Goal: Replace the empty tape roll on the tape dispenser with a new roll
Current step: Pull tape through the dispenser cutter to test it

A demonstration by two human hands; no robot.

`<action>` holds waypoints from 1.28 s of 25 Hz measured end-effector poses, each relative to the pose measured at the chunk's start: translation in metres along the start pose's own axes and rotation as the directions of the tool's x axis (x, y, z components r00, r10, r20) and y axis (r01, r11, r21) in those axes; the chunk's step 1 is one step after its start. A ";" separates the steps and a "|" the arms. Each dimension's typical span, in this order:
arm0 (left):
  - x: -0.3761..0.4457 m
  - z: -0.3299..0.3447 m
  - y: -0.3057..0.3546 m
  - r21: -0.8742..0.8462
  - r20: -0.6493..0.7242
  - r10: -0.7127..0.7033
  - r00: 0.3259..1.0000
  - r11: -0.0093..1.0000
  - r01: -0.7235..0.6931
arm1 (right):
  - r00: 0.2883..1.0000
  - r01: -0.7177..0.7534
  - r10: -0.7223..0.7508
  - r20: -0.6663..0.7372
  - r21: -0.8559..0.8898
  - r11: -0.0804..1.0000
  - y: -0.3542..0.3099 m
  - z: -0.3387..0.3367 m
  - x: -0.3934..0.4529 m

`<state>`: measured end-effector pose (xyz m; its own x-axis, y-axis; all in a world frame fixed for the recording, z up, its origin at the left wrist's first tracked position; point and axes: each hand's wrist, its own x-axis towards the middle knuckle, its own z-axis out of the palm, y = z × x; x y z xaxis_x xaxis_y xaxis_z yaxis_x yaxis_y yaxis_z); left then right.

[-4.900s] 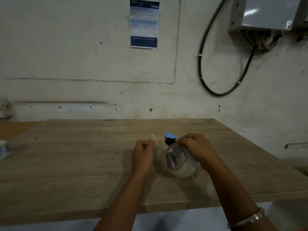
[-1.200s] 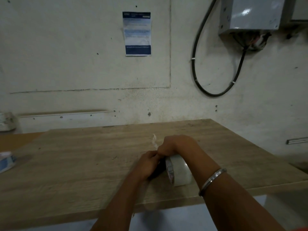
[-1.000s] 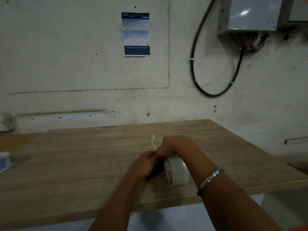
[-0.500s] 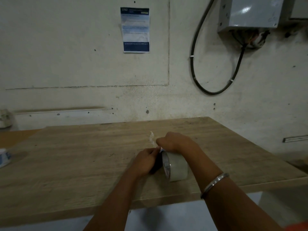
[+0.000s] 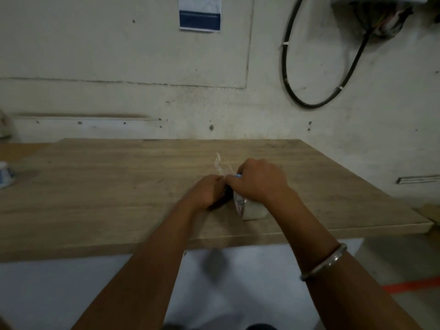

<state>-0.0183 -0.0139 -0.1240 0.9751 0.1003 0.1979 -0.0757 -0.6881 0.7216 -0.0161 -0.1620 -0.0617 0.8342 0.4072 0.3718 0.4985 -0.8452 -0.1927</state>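
A roll of clear tape (image 5: 252,209) stands on edge on the wooden table (image 5: 107,198), mounted on a dark tape dispenser (image 5: 227,195) that my hands mostly hide. My right hand (image 5: 258,181) is curled over the top of the roll and dispenser. My left hand (image 5: 208,190) is closed against the dispenser's left side, fingertips meeting my right hand's. A crumpled scrap of clear tape (image 5: 217,161) sticks up just behind my hands.
A small white and blue container (image 5: 4,177) sits at the table's far left edge. The wall behind carries a looped black cable (image 5: 309,101) and a blue and white notice (image 5: 200,14). The table's front edge (image 5: 262,236) runs right below my forearms.
Both hands and the roll stay in the same place on the table; the grip has barely shifted. The view has tilted downward a little.
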 end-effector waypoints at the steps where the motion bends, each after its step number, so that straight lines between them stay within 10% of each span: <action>1: -0.002 -0.001 0.002 0.002 -0.004 -0.007 1.000 1.000 0.007 | 1.000 0.002 -0.002 0.016 0.007 1.000 0.001 0.000 0.003; 28: -0.030 -0.002 0.011 0.045 0.064 -0.017 0.998 0.999 0.014 | 0.995 -0.055 0.056 0.084 -0.010 0.998 -0.003 -0.017 -0.019; 32: -0.027 -0.002 0.016 -0.024 0.063 0.026 0.998 0.999 -0.024 | 0.961 -0.045 0.081 0.263 -0.143 0.989 -0.012 -0.035 -0.005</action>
<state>-0.0462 -0.0262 -0.1169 0.9840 0.0371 0.1744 -0.1044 -0.6729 0.7324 -0.0343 -0.1657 -0.0292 0.9046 0.4136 0.1029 0.4218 -0.9034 -0.0771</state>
